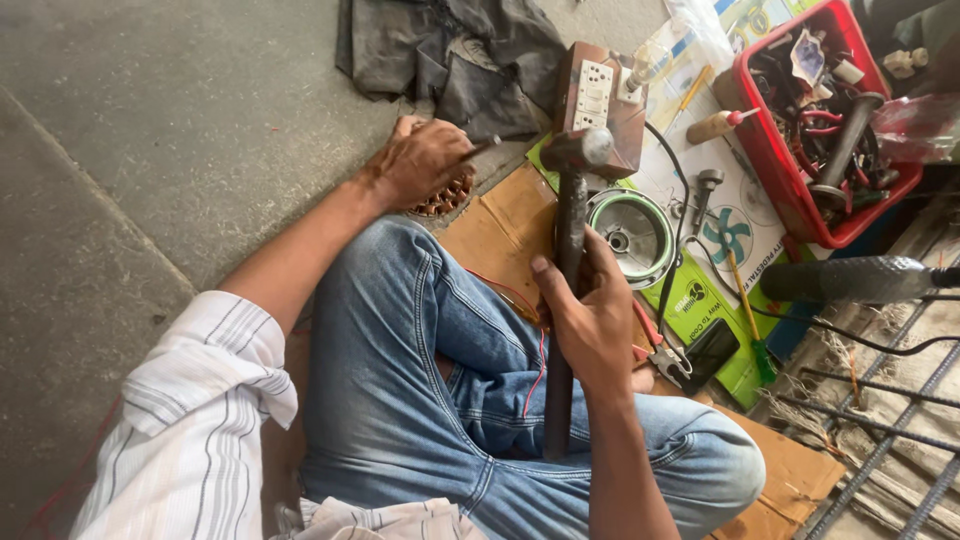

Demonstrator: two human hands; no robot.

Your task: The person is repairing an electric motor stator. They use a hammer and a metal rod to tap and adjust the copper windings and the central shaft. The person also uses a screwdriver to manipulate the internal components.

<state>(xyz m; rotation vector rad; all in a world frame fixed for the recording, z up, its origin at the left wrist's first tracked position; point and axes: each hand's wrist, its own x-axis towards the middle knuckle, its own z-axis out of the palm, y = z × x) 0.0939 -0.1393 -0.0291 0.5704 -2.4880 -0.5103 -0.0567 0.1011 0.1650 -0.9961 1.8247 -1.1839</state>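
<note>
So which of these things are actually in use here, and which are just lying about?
In use:
- hammer, gripped by the right hand
- thin metal tool, held by the left hand
- copper-wound stator under that hand

Lying about:
- red crate of parts
- switch board
- round metal cover
- pliers
- dark cloth

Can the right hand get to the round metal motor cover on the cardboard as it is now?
Probably not at once: the right hand is closed around the hammer handle. The motor cover lies uncovered just beyond it.
</note>
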